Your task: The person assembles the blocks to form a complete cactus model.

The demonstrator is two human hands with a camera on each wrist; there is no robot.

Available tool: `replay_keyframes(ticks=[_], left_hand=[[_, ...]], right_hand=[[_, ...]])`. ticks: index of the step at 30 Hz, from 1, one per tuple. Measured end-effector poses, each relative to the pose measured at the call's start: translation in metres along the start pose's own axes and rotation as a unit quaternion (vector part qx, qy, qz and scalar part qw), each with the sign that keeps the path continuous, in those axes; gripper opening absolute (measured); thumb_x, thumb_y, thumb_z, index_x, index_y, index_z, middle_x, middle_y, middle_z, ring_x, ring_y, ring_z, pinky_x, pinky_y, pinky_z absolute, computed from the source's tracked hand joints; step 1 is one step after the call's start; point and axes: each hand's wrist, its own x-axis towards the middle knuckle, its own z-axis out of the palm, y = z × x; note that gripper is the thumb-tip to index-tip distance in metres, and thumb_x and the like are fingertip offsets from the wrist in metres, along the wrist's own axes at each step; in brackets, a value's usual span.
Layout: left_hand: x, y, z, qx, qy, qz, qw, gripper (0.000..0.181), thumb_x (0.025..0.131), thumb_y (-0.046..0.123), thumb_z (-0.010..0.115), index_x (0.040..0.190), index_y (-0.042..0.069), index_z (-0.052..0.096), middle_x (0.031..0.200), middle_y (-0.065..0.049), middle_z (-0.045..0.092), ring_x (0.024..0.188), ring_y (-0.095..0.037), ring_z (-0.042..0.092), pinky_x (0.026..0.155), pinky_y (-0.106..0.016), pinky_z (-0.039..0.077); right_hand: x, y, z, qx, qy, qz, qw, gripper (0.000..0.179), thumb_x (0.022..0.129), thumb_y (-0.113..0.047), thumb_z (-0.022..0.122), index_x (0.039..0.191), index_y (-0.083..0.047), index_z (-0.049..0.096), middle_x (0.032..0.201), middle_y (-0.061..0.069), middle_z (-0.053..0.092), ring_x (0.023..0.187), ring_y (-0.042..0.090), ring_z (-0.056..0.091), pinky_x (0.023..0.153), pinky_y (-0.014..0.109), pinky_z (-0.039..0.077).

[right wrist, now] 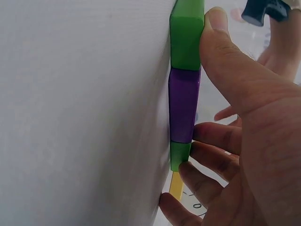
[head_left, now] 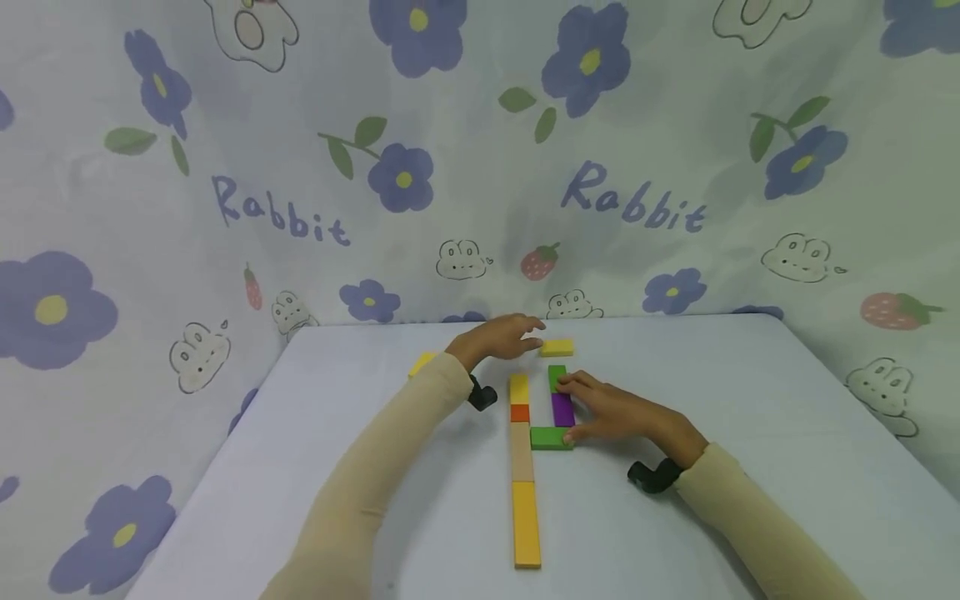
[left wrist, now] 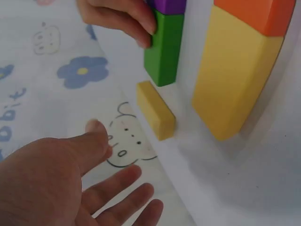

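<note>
My left hand is above the far part of the table, beside a small yellow block. Its fingers are spread and hold nothing in the left wrist view. My right hand rests on a short row of blocks. Its thumb touches the near green block, while the fingertips lie along the purple block and the far green block. That near green block lies crosswise, reaching from the row to a long line of blocks: yellow, orange, tan and a longer yellow-orange one.
Another yellow block lies at the far left, partly hidden by my left sleeve. A white table carries everything. Behind its far edge hangs a printed cloth with flowers and rabbits.
</note>
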Motion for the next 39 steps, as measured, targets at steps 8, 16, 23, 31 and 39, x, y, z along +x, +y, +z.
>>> replay_keyframes(ticks=[8, 16, 23, 31, 39], left_hand=[[0.01, 0.007, 0.017, 0.028, -0.002, -0.002, 0.9996, 0.044, 0.106, 0.024, 0.049, 0.15, 0.02, 0.046, 0.153, -0.005, 0.048, 0.142, -0.022, 0.045, 0.118, -0.039, 0.036], [0.014, 0.013, 0.028, 0.026, -0.047, 0.003, 0.9986, 0.045, 0.105, 0.009, 0.046, 0.148, 0.021, 0.05, 0.156, 0.001, 0.045, 0.146, -0.017, 0.039, 0.121, -0.034, 0.03], [0.015, 0.006, 0.028, 0.065, -0.023, 0.026, 0.9973, 0.036, 0.102, 0.016, 0.058, 0.137, 0.019, 0.062, 0.137, -0.002, 0.061, 0.129, -0.017, 0.056, 0.111, -0.032, 0.043], [0.019, -0.006, 0.029, 0.074, 0.03, 0.073, 0.9941, 0.029, 0.096, 0.017, 0.068, 0.124, 0.016, 0.069, 0.122, -0.003, 0.064, 0.113, -0.017, 0.061, 0.103, -0.03, 0.049], [0.025, -0.014, 0.032, 0.008, 0.013, 0.069, 0.9975, 0.035, 0.096, 0.022, 0.069, 0.131, 0.022, 0.063, 0.153, 0.004, 0.049, 0.142, -0.018, 0.045, 0.119, -0.037, 0.035]], right_hand=[[0.001, 0.001, 0.01, 0.016, -0.012, 0.012, 0.9997, 0.091, 0.077, -0.058, 0.079, 0.147, -0.01, 0.045, 0.153, 0.009, 0.04, 0.136, 0.027, 0.047, 0.113, 0.048, 0.041], [0.0, 0.001, 0.008, 0.005, -0.008, 0.011, 0.9999, 0.092, 0.078, -0.059, 0.077, 0.149, -0.011, 0.044, 0.153, 0.008, 0.039, 0.139, 0.027, 0.045, 0.114, 0.047, 0.04], [0.0, 0.001, 0.004, -0.005, -0.007, 0.012, 0.9999, 0.091, 0.079, -0.058, 0.077, 0.149, -0.011, 0.044, 0.154, 0.007, 0.039, 0.139, 0.026, 0.046, 0.114, 0.046, 0.04], [-0.001, 0.002, 0.0, -0.013, 0.0, 0.005, 0.9999, 0.091, 0.078, -0.06, 0.076, 0.149, -0.012, 0.044, 0.154, 0.007, 0.039, 0.14, 0.027, 0.045, 0.113, 0.046, 0.041], [0.0, 0.0, 0.0, -0.009, -0.004, 0.021, 0.9997, 0.093, 0.077, -0.06, 0.077, 0.15, -0.014, 0.043, 0.156, 0.006, 0.037, 0.14, 0.025, 0.045, 0.114, 0.045, 0.041]])
